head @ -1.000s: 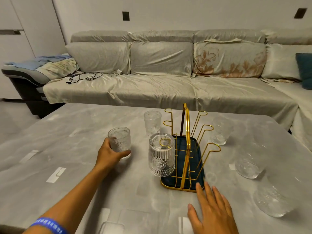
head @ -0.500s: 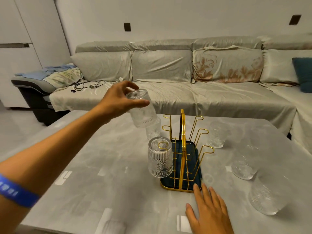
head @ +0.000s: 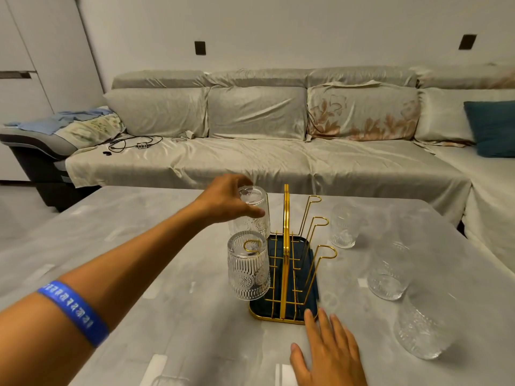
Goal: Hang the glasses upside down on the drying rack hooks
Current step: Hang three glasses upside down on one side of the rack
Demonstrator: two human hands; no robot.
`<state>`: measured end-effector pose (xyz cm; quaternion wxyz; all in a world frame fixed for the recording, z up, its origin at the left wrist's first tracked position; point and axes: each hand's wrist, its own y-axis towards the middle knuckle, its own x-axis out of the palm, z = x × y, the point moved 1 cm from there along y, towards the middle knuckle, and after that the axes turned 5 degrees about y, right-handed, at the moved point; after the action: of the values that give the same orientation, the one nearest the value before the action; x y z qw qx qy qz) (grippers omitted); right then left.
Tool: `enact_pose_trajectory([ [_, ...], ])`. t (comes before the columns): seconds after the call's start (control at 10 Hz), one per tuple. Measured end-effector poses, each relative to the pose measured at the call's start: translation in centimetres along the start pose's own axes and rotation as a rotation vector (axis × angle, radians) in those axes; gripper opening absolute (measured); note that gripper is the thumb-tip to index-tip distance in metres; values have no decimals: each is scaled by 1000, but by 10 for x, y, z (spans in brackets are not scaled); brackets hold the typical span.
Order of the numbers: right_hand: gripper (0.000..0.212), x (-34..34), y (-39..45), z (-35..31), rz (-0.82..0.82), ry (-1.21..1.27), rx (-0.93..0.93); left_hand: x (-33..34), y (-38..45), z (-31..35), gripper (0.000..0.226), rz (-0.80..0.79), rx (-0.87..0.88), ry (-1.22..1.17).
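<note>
A gold wire drying rack [head: 285, 246] on a dark tray stands mid-table. One patterned clear glass [head: 248, 267] hangs upside down on its near-left hook. My left hand [head: 227, 200] grips a second glass [head: 253, 211], upside down, over the middle-left hook just behind the hung one. My right hand [head: 327, 355] rests flat on the table with its fingers spread, fingertips touching the rack's near-right corner. Three more glasses stand upright to the right of the rack: a far glass [head: 343, 229], a middle glass [head: 388, 270] and a near glass [head: 422, 328]. The three right-side hooks are bare.
The grey marble-look table [head: 139, 274] runs toward a long covered sofa [head: 250, 160] behind it. Cables [head: 131, 142] and folded cloth [head: 69, 121] lie on the sofa's left end. A teal cushion [head: 490, 128] sits at the far right.
My left hand lifted a glass from the table, turned it upside down and lowered it onto the rack's left side behind the hung glass. My right hand stayed by the rack's corner.
</note>
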<state>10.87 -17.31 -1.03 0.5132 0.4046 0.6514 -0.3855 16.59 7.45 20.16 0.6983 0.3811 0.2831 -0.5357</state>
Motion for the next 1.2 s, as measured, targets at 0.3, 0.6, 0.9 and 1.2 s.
enact_pose_trajectory([
  [0.3,81,0,0,0,11,-2,-4,22,11,-2,74,-79,-108,113],
  [0.6,80,-5,-6,-3,49,30,-23,33,12,-8,79,-126,-118,183],
  [0.9,75,-5,-10,-2,72,15,-1,15,6,-78,56,70,-342,-376],
  [1.2,77,-4,-6,0,229,25,-92,111,30,-135,101,26,-488,-368],
])
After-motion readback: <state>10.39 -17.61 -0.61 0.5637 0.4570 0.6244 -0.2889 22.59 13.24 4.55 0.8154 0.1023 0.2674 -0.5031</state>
